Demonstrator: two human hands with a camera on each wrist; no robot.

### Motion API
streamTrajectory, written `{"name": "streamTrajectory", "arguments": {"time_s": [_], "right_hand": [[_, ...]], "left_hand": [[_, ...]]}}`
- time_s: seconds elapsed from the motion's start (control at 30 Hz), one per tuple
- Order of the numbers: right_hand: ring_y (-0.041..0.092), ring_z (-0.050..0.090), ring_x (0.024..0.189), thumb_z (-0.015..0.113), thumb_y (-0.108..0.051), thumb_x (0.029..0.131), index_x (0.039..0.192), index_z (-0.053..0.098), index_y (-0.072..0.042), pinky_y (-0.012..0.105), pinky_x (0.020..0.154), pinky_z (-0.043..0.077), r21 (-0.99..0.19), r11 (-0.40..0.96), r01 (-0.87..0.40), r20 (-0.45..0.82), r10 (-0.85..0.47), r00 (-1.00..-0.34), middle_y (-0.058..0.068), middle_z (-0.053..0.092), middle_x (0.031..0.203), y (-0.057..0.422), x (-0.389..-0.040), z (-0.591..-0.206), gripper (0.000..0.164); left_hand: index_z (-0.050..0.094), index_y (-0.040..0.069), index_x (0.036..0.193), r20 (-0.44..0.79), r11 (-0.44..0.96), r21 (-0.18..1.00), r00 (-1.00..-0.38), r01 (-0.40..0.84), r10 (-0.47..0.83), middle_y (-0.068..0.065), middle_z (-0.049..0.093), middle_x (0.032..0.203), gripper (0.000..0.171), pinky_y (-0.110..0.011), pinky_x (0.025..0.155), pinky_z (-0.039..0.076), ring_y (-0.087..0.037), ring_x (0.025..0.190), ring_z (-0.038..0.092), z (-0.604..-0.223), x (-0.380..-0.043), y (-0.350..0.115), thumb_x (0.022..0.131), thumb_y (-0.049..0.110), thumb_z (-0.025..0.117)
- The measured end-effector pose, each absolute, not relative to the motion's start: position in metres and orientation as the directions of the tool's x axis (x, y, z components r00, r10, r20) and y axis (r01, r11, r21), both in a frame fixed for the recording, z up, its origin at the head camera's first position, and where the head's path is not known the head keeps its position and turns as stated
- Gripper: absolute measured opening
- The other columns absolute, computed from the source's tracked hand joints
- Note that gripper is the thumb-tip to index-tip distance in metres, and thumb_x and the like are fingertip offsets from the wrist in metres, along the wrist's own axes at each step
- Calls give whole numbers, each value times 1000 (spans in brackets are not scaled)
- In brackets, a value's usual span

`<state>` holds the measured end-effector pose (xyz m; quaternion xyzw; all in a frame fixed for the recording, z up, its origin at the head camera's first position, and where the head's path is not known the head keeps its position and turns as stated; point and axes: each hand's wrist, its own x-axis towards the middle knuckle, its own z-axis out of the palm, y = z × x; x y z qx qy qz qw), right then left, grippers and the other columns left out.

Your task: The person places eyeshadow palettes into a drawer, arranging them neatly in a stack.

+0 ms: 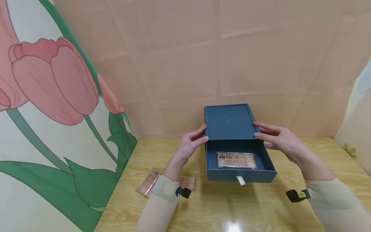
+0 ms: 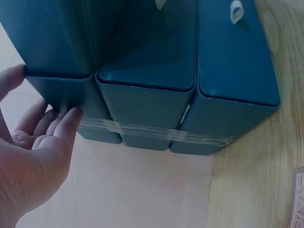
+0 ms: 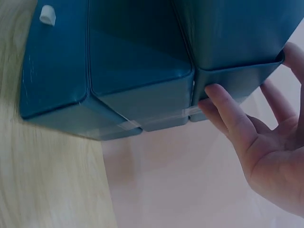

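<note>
A dark blue chest of three stacked drawers (image 1: 229, 122) stands on the table against the backdrop. Its top drawer (image 1: 242, 176) is pulled out and holds one eyeshadow palette (image 1: 236, 161) in clear packaging. My left hand (image 1: 187, 146) touches the chest's left side near the top, the thumb at its upper edge. On the opposite side, the fairly straight fingers of my right hand (image 1: 281, 140) rest against the upper right edge. Both wrist views show the two lower drawers pushed in, with clear tape (image 2: 199, 137) running across the stack's side.
Two more palettes lie on the wooden table (image 1: 214, 209): one slanted palette (image 1: 149, 181) at the left, and another palette (image 1: 189, 183) partly hidden behind my left forearm. A white pull tab (image 1: 241, 180) hangs from the open drawer. A tulip-printed sheet (image 1: 52, 80) borders the left side.
</note>
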<state>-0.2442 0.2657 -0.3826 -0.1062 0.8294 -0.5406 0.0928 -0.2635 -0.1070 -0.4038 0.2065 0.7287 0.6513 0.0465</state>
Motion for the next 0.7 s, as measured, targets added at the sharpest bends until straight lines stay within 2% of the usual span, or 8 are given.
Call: {"name": "streamTrajectory", "arguments": {"time_s": [0.1,0.23,0.33,0.4,0.47,0.53,0.6,0.7], "right_hand": [[42,38,152,65,-46,107,170,33,-21,23,95,55,-925,374,-65,-42,-272,-961,17,27,174,265,-244,-384,75],[43,36,153,64,-46,108,171,31,-21,23,95,55,-928,366,-63,-41,-271,-962,18,26,174,265,-243,-384,75],[43,35,153,63,-46,108,171,30,-21,29,99,56,-929,364,-64,-41,-276,-960,18,25,174,265,-243,-384,75],[44,35,153,63,-45,109,171,30,-21,38,103,55,-929,365,-68,-39,-278,-960,18,25,174,265,-243,-385,75],[44,35,153,63,-44,109,171,29,-21,48,108,52,-928,366,-73,-35,-279,-960,18,25,174,264,-243,-386,74],[44,36,153,63,-45,109,171,30,-21,53,109,50,-925,372,-73,-34,-274,-961,18,25,174,264,-243,-387,75],[44,36,153,63,-45,109,171,30,-22,51,109,51,-925,373,-77,-31,-277,-960,18,25,174,264,-244,-388,74],[42,38,152,62,-47,108,171,31,-23,35,102,56,-920,385,-77,-31,-267,-963,17,25,174,266,-243,-387,74]], "left_hand": [[56,20,157,201,70,968,-910,241,362,10,43,166,54,-40,122,38,-17,153,40,-404,-261,-109,106,23,72],[57,16,156,210,82,963,-903,258,374,-1,53,160,52,-38,117,44,-26,148,49,-410,-259,-118,107,24,70],[60,9,153,224,97,955,-894,282,389,-11,61,152,47,-39,114,48,-30,140,58,-420,-257,-133,108,23,67],[62,6,150,213,126,951,-895,282,393,-15,62,150,44,-39,113,49,-28,135,62,-428,-254,-148,109,24,66],[65,7,147,188,186,943,-905,275,382,-15,65,147,43,-42,113,50,-26,132,65,-438,-250,-166,109,28,65],[70,9,142,153,264,931,-927,251,342,-11,69,141,43,-47,110,52,-25,127,67,-449,-243,-186,108,35,67],[74,12,136,128,340,913,-950,226,286,-6,73,134,40,-47,104,55,-23,121,69,-460,-235,-208,106,37,70],[78,15,129,106,409,894,-974,182,201,-2,75,125,33,-42,96,57,-21,113,69,-475,-223,-237,103,35,75]]}}
